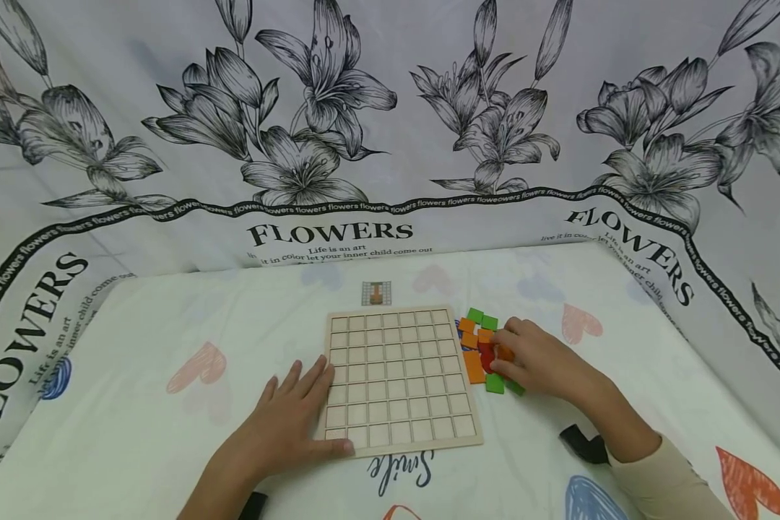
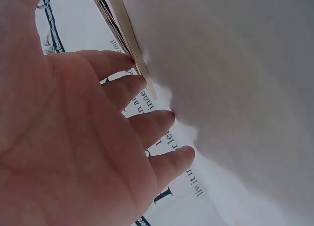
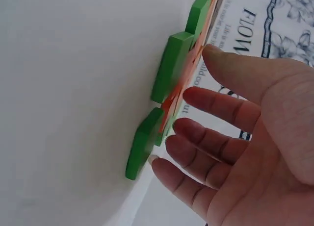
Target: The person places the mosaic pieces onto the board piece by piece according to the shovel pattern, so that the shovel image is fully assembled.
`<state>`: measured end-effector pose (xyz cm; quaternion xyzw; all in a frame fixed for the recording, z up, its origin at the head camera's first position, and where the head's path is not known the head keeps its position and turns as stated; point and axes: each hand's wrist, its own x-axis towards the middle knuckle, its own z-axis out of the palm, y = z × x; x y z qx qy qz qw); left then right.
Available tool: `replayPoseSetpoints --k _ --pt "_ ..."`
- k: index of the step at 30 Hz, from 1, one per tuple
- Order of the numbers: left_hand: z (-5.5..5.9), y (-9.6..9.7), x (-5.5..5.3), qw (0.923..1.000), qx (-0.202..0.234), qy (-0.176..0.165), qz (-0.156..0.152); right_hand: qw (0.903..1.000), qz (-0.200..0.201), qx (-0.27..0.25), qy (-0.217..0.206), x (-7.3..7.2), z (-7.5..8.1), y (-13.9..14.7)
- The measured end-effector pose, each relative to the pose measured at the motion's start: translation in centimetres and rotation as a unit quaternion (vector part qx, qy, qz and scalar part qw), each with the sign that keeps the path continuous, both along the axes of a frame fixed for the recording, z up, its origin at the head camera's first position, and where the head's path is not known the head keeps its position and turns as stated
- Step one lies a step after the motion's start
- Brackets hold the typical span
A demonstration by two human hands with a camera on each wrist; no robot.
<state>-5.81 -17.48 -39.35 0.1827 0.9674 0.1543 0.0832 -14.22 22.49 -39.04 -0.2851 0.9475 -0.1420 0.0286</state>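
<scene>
A flat wooden grid board (image 1: pixel 401 375) with bare square cells lies in the middle of the table in the head view. My left hand (image 1: pixel 292 415) rests at its left edge, fingers spread and the thumb over the near left corner. In the left wrist view, the fingertips of the left hand (image 2: pixel 98 128) are by the board's edge (image 2: pixel 130 35). Right of the board, my right hand (image 1: pixel 546 357) is over a small pile of flat pieces: orange tiles (image 1: pixel 473 367), green tiles (image 1: pixel 495 383) and a red piece (image 1: pixel 486 357). Its fingers (image 3: pixel 211 138) are loosely bent, with nothing visibly gripped.
A small printed picture of a brown figure on a grid (image 1: pixel 376 293) lies beyond the board. The white tablecloth (image 1: pixel 136 375) has hearts and lettering, and a flowered cloth (image 1: pixel 338 166) rises behind it. A black strap (image 1: pixel 583 443) is at the right wrist.
</scene>
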Motion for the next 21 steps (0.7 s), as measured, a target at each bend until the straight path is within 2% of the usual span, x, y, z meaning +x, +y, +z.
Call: replayPoseSetpoints --k 5,9,15,21 --pt "0.0 0.0 0.1 1.0000 0.001 -0.001 -0.005 0.9970 0.027 -0.035 -0.064 0.0 0.1 0.2" --pt "0.2 -0.1 0.2 0.9999 0.005 -0.015 -0.003 0.9932 0.045 -0.038 -0.101 0.3 0.3 0.0" --pt "0.3 -0.2 0.2 0.9997 0.006 -0.024 -0.005 0.9931 0.017 -0.017 -0.115 0.8 0.8 -0.7" --pt "0.2 -0.4 0.1 0.9998 -0.003 -0.018 -0.009 0.9947 -0.010 -0.010 -0.102 1.1 0.9 -1.2"
